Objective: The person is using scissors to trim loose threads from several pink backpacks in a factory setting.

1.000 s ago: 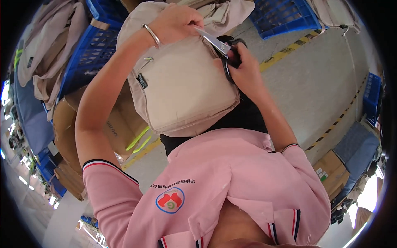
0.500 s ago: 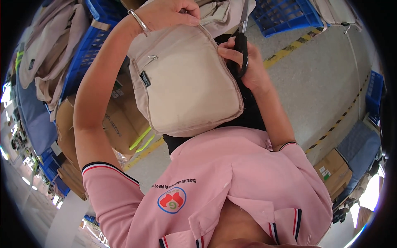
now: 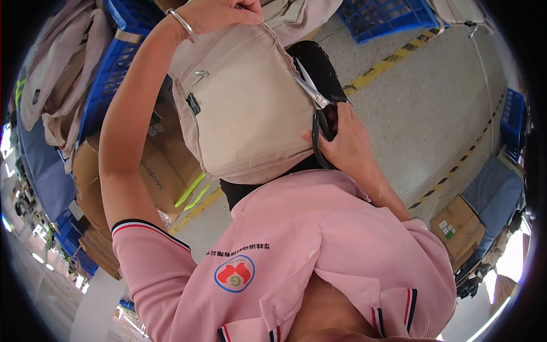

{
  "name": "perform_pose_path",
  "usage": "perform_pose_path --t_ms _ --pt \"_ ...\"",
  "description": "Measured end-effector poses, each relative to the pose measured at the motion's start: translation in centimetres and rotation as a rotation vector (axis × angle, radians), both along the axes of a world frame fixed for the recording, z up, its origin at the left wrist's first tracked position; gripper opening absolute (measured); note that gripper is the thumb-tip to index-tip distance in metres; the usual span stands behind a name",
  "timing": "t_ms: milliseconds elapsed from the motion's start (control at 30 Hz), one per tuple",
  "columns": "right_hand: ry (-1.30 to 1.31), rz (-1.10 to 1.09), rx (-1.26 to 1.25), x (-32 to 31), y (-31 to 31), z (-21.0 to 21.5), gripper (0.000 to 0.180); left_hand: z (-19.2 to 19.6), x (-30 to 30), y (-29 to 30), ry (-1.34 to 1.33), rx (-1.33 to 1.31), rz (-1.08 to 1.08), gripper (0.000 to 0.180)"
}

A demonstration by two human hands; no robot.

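Observation:
A beige backpack [image 3: 245, 108] lies across my lap, with a small zipper pull and a dark fabric tag on its left side. My left hand [image 3: 219, 16], a silver bangle at its wrist, pinches the far edge of the backpack near its upper right corner. My right hand [image 3: 348, 139] grips the black handles of a pair of scissors [image 3: 320, 101]. Their parted metal blades point away from me, close along the right-hand seam of the backpack. Whether the blades have hold of a thread cannot be made out.
Blue plastic crates stand at the left [image 3: 108, 85] and the far right [image 3: 387, 20]. Beige bags [image 3: 68, 68] are heaped at the left. A cardboard box [image 3: 165, 165] stands beside my left arm. Yellow-black tape [image 3: 393, 60] marks the grey floor.
My right hand has come nearer to me, and the scissors have swung down from upright, their blades now spread beside the right seam. My left hand keeps its pinch, shifted slightly left.

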State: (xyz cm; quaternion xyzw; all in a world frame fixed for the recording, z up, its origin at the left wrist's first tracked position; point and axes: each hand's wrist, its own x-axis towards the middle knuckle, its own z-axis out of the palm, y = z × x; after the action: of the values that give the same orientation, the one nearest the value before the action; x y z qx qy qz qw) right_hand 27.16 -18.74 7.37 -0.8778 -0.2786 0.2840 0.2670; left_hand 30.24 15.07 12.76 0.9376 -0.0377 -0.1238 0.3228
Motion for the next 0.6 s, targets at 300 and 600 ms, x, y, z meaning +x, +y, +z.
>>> perform_pose_path --t_ms 300,600 --pt "-0.076 0.007 -0.102 0.6 2.4 0.0 0.074 0.7 0.4 -0.8 0.117 -0.009 0.046 0.018" --pt "-0.099 -0.006 0.058 -0.2 1.6 -2.1 0.064 -0.2 1.2 -0.2 0.142 0.001 0.002 0.019"
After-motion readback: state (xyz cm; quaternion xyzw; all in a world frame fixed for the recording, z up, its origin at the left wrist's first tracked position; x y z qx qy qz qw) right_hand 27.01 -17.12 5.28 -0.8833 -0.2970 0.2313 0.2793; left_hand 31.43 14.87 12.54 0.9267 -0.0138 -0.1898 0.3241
